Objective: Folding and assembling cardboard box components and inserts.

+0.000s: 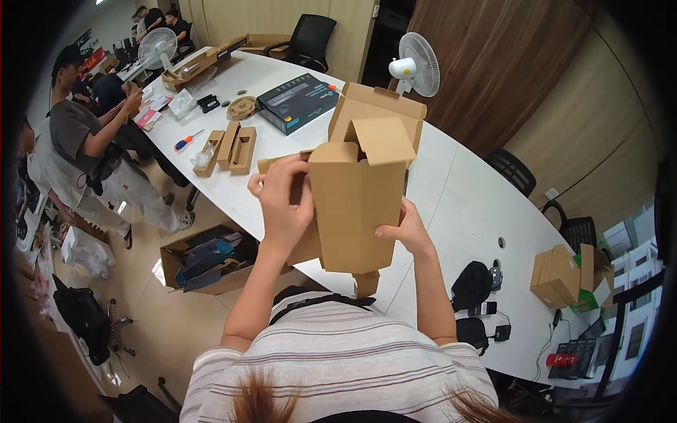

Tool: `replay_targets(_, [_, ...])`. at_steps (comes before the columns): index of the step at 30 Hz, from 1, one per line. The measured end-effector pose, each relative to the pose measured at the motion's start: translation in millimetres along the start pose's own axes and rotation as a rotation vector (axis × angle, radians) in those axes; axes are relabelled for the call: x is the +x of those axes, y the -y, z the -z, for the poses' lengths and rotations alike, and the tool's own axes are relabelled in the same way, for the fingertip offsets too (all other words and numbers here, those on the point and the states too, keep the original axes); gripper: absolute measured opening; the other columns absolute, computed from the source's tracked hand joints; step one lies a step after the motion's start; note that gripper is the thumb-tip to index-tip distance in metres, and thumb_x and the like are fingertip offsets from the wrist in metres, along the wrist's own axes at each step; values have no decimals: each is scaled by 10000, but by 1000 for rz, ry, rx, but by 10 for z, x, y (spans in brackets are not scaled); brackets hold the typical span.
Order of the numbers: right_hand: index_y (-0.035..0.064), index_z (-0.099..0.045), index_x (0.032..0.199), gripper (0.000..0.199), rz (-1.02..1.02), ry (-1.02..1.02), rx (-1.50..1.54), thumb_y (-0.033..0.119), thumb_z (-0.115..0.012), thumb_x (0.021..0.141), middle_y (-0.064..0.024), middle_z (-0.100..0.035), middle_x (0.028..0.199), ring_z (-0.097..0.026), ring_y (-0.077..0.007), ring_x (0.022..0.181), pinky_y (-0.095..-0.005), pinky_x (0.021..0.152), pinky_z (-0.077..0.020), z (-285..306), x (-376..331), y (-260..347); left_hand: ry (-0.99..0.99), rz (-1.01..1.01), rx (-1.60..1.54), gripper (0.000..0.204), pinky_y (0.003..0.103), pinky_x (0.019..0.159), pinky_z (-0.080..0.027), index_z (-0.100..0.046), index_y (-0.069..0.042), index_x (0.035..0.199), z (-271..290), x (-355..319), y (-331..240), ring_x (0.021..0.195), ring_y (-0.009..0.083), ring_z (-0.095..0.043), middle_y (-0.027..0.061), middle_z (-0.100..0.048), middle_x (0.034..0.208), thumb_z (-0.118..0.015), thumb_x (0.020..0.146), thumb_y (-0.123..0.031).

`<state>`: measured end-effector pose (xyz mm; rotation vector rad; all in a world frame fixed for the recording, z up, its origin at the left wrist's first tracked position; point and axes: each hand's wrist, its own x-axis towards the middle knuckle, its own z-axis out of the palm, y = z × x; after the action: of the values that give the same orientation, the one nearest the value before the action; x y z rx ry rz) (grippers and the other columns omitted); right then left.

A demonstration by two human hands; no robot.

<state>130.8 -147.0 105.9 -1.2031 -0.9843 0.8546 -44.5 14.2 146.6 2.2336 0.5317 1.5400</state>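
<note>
A brown cardboard box [358,211] is held up in front of me above the table's near edge, with a flap standing out at its top. My left hand [285,204] has its fingers bent over the box's upper left edge, and some fingertips are hidden behind it. On the other side my right hand [409,229] grips the lower right edge, thumb on the near face and the other fingers out of sight. Behind the box rises another open cardboard piece [402,106]; whether the two are joined I cannot tell.
The white table [462,204] carries a dark printed box [296,102], small cardboard trays [234,149], a screwdriver [187,140] and a white fan [416,65]. A carton of scraps [204,261] stands on the floor at left. Cartons [564,276] sit at right. People [88,134] stand at far left.
</note>
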Motion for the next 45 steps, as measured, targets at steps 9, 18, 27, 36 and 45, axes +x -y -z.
replay_targets(9, [6,-472,1271,765,-13,-54,33,143,-845,617,-49,-561,1139,-523,-154,1080,-297,960,-388,6,17,-60,327,-102,-21,580,334,881,-295,-462,-97,1312,-64,123,146,1011,213,-541,55,-601,1037,-542,758,54])
replay_targets(18, [28,-458,1264,732,69,-138,24,116,-833,642,-51,-573,1113,-538,-151,1067,-304,950,-402,-112,77,-34,298,365,-1290,907,359,1074,-309,-64,-79,1490,-160,88,59,1236,230,-464,159,-517,1236,-576,741,-99])
replay_targets(27, [40,-417,1284,744,176,-158,-156,158,-831,678,-58,-551,1154,-541,-160,1079,-328,939,-429,-221,58,-107,272,291,-832,1101,364,955,-487,-133,-115,1476,-210,55,7,1111,231,-572,139,-518,1265,-806,617,30])
replay_targets(36, [86,-338,1374,666,496,-137,43,265,-691,838,-129,-361,1409,-459,-246,1224,-355,982,-405,14,174,192,413,219,-885,1144,360,1032,-409,-202,-97,1465,-88,152,-89,1223,209,-465,91,-425,1347,-869,539,-27])
replay_targets(45, [200,-383,1307,883,520,103,-195,-13,-820,569,-174,-146,1521,-494,-377,1200,-399,727,-616,172,285,818,445,160,-1004,1162,362,1040,-402,-143,-152,1485,-97,250,-72,1256,215,-449,95,-419,1379,-829,561,10])
